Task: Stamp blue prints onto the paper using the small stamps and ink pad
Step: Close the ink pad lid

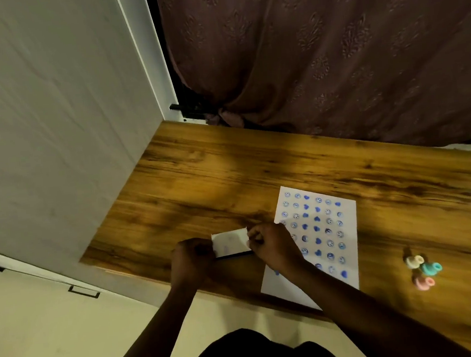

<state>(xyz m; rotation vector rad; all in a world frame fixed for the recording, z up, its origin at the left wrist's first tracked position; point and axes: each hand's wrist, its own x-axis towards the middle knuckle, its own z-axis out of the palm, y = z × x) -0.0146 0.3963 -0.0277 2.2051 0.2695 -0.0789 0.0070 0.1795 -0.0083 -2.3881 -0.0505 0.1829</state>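
A white sheet of paper (319,227) lies on the wooden table (200,181), covered with several rows of blue smiley and heart prints. Left of it, both hands grip a small flat box with a white top and dark underside, the ink pad (230,242). My left hand (191,257) pinches its left end and my right hand (272,246) pinches its right end, with that forearm crossing the paper's lower left corner. Three small stamps, white (414,261), teal (431,268) and pink (424,282), lie together on the table to the right of the paper.
A pale cabinet side (50,124) stands along the table's left edge. A brown patterned curtain (331,54) hangs behind the far edge. The paper's bottom corner overhangs the near edge, and the pale floor (44,355) shows below.
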